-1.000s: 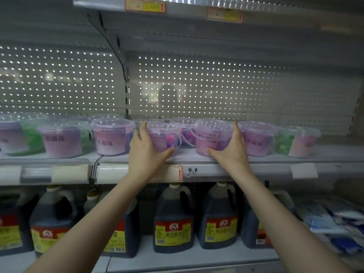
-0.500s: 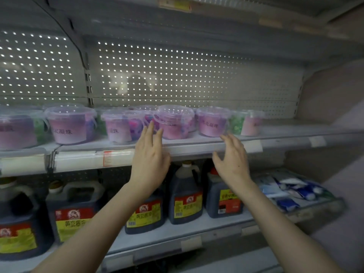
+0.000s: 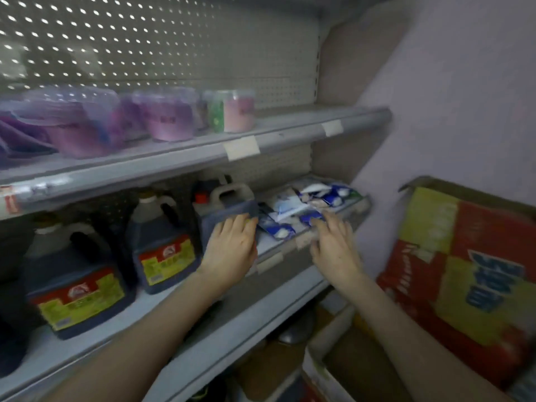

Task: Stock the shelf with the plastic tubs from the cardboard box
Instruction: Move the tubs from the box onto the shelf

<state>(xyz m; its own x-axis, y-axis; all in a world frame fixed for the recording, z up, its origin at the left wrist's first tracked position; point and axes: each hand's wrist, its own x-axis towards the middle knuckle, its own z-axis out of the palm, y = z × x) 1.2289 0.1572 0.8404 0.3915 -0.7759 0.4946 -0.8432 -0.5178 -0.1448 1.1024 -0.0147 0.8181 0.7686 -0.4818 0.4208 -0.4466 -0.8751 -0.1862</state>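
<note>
Several clear plastic tubs [image 3: 169, 117] with pink and purple contents stand in a row on the upper shelf [image 3: 290, 130], blurred by motion; the rightmost tub [image 3: 236, 111] is green and pink. My left hand [image 3: 232, 245] and my right hand [image 3: 335, 248] hang open and empty in front of the lower shelf, well below the tubs. An open cardboard box [image 3: 327, 369] sits at the bottom right, and I cannot see what is inside it.
Dark jugs [image 3: 162, 250] with red and yellow labels fill the lower shelf, with blue and white packets [image 3: 304, 207] to their right. A red and yellow printed carton [image 3: 470, 274] leans against the wall on the right.
Both hands let go of the tubs and dropped from the upper shelf to the lower shelf's height. My view swung right and down, bringing the box and the carton into sight.
</note>
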